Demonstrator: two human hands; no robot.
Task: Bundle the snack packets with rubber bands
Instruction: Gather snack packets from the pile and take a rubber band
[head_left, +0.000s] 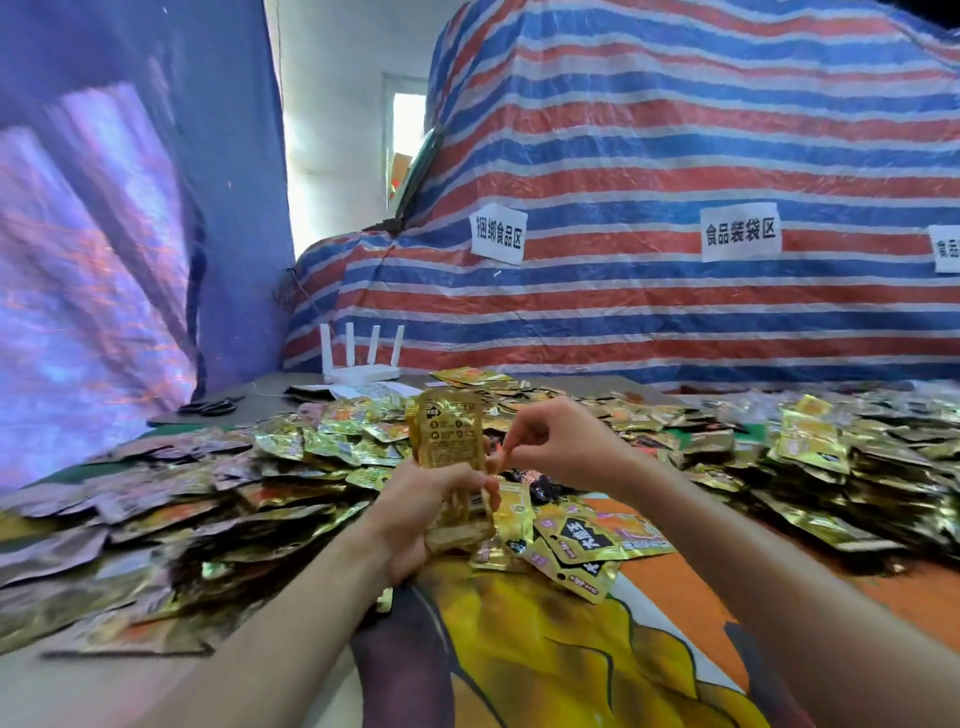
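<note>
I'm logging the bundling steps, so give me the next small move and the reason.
The left hand grips the stack of gold packets upright. The right hand pinches what looks like a rubber band beside it, not yet around the packets. So the next move is probably to stretch the band open and slip it over the stack's top.

My two bare forearms come up from the lower left and lower right of the frame and meet near its centre. My left grip (421, 514) is curled round the lower half of an upright packet stack (448, 441), fingertips showing on the stack's right side. My right grip (563, 441), just right of it and slightly higher, pinches thumb to forefinger on what looks like a thin rubber band (498, 458), with the other fingers curled.
</note>
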